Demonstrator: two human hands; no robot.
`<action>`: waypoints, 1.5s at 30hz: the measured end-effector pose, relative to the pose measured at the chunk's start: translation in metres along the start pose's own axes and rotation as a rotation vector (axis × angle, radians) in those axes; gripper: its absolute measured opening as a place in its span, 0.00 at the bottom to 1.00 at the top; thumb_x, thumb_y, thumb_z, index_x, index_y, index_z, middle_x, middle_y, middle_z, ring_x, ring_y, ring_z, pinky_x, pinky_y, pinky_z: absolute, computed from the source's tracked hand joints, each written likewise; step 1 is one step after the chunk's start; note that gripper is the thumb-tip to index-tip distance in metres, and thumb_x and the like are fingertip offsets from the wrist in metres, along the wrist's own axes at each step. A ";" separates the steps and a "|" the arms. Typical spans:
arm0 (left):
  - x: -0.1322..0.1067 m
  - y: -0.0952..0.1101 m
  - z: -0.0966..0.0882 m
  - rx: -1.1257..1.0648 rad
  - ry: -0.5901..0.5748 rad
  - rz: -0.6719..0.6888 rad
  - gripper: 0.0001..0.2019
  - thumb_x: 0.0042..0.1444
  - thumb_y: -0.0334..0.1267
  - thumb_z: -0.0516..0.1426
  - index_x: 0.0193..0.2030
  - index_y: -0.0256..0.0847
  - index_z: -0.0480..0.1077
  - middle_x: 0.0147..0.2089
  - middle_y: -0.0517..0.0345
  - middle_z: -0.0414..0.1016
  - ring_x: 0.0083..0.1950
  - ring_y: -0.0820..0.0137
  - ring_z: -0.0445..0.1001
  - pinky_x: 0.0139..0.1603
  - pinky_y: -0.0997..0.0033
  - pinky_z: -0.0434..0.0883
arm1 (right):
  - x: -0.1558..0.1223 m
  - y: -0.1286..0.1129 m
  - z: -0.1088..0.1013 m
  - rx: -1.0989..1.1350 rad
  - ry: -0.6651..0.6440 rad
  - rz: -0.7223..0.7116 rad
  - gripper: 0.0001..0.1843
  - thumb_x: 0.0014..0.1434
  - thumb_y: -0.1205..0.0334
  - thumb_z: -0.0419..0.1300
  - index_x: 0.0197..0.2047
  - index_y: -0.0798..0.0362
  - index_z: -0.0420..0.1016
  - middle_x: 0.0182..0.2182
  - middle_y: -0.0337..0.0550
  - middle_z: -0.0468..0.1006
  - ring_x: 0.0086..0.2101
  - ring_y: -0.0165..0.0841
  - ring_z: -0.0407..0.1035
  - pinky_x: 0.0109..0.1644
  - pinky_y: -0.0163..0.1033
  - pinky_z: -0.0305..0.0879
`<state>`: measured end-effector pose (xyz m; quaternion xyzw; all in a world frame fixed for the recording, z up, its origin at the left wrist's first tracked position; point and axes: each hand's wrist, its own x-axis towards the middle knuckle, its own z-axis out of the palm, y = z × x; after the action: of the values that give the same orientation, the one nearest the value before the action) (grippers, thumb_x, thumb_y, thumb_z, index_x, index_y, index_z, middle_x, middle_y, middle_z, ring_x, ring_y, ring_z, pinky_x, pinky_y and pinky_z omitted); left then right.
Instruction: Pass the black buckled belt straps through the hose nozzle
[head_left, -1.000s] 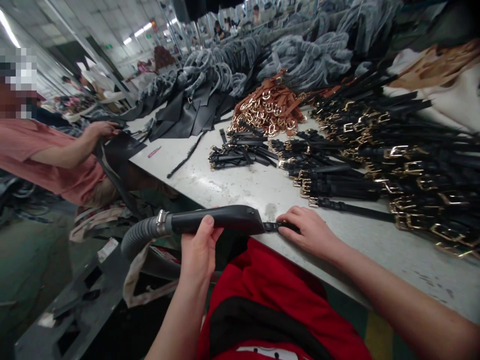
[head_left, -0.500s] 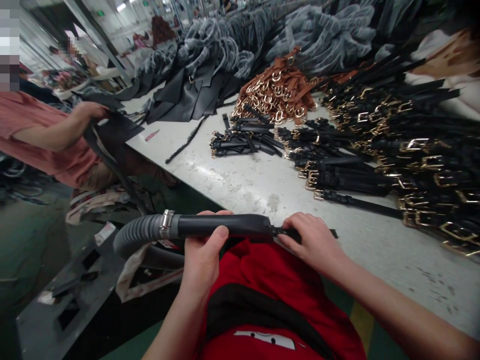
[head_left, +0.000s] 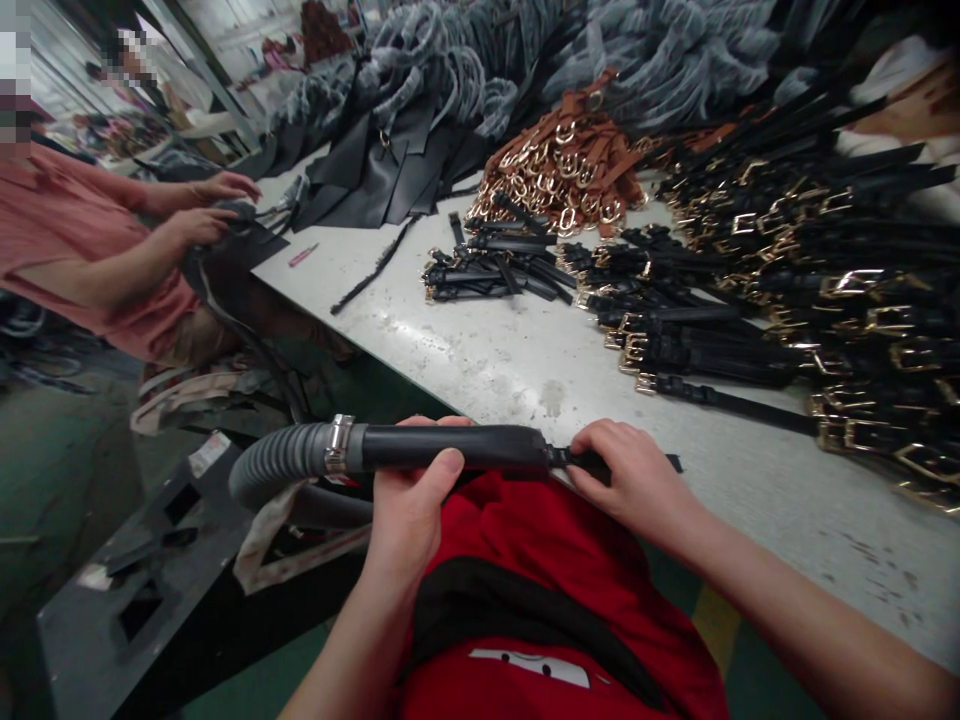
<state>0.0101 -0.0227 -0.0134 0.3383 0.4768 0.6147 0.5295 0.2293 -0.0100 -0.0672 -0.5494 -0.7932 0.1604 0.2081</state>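
My left hand is wrapped round a black nozzle that joins a grey ribbed hose through a metal clamp. The nozzle lies level along the near edge of the white table. At its tip my right hand pinches and presses down a short black strap, whose end pokes out past my fingers on the table top.
Piles of black belts with gold buckles cover the table's right side, brown belts lie further back, a small black bundle sits mid-table. On the left a person in a pink shirt handles black leather pieces. Grey wrapped bundles stretch away behind.
The nozzle and strap stay at the table edge; my left thumb has slid along the nozzle. The person on the left has brought a second hand onto the black leather.
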 end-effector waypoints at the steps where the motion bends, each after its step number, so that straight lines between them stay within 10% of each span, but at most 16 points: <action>1: 0.000 0.000 0.000 -0.003 -0.002 0.001 0.15 0.45 0.35 0.63 0.39 0.43 0.65 0.40 0.57 0.77 0.43 0.67 0.75 0.49 0.59 0.71 | 0.000 0.000 0.000 0.007 0.000 -0.006 0.02 0.53 0.64 0.55 0.31 0.52 0.66 0.29 0.42 0.71 0.32 0.35 0.64 0.36 0.39 0.56; 45: 0.000 -0.001 0.001 -0.027 0.001 0.004 0.14 0.44 0.36 0.64 0.39 0.44 0.67 0.40 0.59 0.77 0.42 0.69 0.75 0.47 0.63 0.71 | 0.002 -0.003 0.003 -0.009 0.042 -0.020 0.03 0.50 0.66 0.53 0.32 0.53 0.65 0.29 0.43 0.70 0.32 0.35 0.62 0.36 0.39 0.56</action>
<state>0.0112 -0.0222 -0.0142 0.3318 0.4681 0.6222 0.5325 0.2254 -0.0096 -0.0679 -0.5455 -0.7949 0.1432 0.2239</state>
